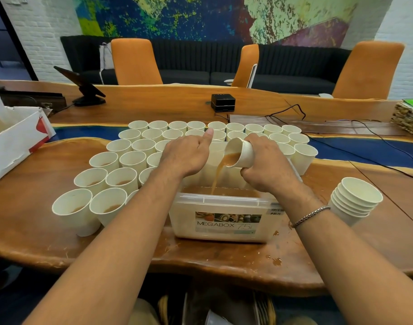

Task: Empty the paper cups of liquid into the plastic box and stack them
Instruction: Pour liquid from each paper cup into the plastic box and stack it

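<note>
One clear plastic box point(191, 222) at the counter's point(31, 221) near edge, label "MEGABOX 7.5L". Right hand point(267, 161) wraps one paper cup point(242, 154) tipped left over the box, brown liquid point(217, 175) streaming in. Left hand point(185, 156) on the box's left rim, thumb out, fingers hidden: can't tell its grip. 30-plus standing cups point(121, 179) left and far, some hidden. One nested stack point(354, 201) right, about six cups. Three orange chairs point(135, 62) far.

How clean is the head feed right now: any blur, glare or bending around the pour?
Head view: sharp on the tilted cup in the right hand and its brown stream; wide-angle bending bows the table edge; soft even light, only faint shadows beside the plastic box, no strong glare.
</note>
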The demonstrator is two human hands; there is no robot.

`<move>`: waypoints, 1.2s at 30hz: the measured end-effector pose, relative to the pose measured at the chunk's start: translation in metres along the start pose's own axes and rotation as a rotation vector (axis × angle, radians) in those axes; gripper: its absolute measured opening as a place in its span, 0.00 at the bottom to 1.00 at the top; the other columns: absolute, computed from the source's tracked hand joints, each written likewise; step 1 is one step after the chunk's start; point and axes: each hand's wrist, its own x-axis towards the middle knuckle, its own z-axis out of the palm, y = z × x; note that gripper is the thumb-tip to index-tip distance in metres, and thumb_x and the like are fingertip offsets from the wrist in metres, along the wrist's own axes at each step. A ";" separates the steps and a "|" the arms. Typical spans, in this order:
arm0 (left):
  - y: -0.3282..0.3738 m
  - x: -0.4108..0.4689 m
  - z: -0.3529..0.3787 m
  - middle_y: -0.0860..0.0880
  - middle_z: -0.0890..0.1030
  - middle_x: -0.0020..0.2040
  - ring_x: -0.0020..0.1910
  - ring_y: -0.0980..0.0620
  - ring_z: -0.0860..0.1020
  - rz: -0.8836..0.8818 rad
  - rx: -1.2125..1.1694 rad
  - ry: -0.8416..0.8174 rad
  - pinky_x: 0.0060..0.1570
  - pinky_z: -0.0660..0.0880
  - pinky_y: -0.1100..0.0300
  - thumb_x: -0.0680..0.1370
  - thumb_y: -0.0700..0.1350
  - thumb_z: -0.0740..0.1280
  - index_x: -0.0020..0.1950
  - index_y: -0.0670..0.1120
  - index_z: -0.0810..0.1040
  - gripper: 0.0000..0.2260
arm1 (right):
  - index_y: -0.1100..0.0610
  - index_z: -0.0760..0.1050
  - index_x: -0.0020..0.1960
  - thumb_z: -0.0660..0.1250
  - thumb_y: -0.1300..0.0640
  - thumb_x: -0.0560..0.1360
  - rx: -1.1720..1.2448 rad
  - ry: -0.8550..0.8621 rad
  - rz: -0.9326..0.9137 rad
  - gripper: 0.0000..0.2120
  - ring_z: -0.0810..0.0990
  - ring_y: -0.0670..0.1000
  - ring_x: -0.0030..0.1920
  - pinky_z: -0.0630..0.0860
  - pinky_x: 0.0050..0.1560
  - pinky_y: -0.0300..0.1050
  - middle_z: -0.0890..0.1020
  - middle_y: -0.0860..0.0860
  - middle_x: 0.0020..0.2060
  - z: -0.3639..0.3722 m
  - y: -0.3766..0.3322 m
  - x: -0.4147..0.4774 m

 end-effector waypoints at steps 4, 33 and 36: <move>-0.002 0.002 0.002 0.45 0.81 0.54 0.54 0.44 0.74 0.011 0.009 0.014 0.59 0.70 0.46 0.84 0.63 0.41 0.36 0.51 0.69 0.27 | 0.50 0.67 0.66 0.73 0.59 0.69 -0.013 0.002 -0.014 0.29 0.69 0.53 0.58 0.70 0.53 0.48 0.74 0.51 0.57 0.000 0.001 -0.001; 0.000 0.001 0.002 0.44 0.82 0.56 0.54 0.44 0.74 -0.002 0.003 0.002 0.60 0.70 0.45 0.84 0.63 0.41 0.37 0.51 0.69 0.27 | 0.50 0.67 0.67 0.71 0.60 0.68 -0.137 0.038 -0.038 0.29 0.68 0.54 0.59 0.71 0.57 0.50 0.73 0.51 0.59 0.000 0.000 0.000; -0.001 0.001 0.002 0.44 0.81 0.58 0.58 0.43 0.75 -0.010 -0.007 -0.002 0.62 0.70 0.44 0.84 0.63 0.41 0.39 0.50 0.72 0.28 | 0.50 0.67 0.67 0.71 0.60 0.68 -0.149 0.045 -0.043 0.29 0.68 0.54 0.59 0.70 0.56 0.50 0.73 0.50 0.59 0.001 0.000 0.000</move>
